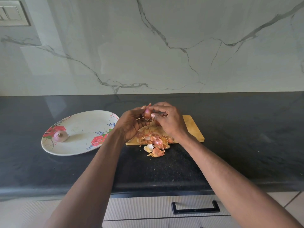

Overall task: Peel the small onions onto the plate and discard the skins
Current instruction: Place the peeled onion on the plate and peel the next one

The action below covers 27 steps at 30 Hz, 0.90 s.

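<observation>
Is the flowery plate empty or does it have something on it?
Not empty. One peeled onion lies on the plate, near its left end beside a red rose print. The rest of the plate is bare.

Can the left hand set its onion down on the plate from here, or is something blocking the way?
Probably yes. The left hand holds the onion just right of the plate, with only bare counter between. The plate holds one peeled onion at its left end, leaving room.
</observation>
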{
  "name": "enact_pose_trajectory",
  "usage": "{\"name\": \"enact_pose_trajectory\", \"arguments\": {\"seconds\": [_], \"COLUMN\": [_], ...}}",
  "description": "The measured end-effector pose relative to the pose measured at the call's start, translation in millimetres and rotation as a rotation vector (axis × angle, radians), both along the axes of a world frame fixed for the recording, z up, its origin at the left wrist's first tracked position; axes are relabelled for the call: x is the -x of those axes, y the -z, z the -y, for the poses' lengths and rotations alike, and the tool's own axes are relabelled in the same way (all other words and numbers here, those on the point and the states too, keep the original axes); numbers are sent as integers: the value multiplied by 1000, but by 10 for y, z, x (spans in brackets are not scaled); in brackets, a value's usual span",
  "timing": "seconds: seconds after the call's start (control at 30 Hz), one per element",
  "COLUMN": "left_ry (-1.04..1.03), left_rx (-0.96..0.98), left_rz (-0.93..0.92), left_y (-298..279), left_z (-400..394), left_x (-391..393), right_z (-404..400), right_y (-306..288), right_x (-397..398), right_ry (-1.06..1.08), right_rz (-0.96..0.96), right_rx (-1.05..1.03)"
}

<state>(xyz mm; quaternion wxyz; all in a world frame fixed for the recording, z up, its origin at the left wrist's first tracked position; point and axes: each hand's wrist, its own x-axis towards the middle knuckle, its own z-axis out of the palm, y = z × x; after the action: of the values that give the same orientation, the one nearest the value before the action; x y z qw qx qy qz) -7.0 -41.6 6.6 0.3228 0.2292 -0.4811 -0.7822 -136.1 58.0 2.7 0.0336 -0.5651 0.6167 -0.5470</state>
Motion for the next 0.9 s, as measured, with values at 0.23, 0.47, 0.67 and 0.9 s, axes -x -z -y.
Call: {"name": "enact_pose_trajectory", "arguments": {"seconds": [0.23, 0.47, 0.67, 0.9], "left_ry": [0, -2, 25, 18], "left_rx": [-11, -11, 9, 14], "left_rz": [16, 20, 31, 39], "left_y": [-26, -37, -34, -22], "left_z": [-24, -40, -32, -22], "left_x": [-10, -20, -28, -8], "right_z": [42, 33, 58, 49], "right_y": [18, 33, 21, 38], "right_x": [32, 21, 45, 34], "right_ry": [-15, -35, 41, 71], "right_rz": [49, 129, 143, -2], "right_rx": [-17, -9, -8, -74]}}
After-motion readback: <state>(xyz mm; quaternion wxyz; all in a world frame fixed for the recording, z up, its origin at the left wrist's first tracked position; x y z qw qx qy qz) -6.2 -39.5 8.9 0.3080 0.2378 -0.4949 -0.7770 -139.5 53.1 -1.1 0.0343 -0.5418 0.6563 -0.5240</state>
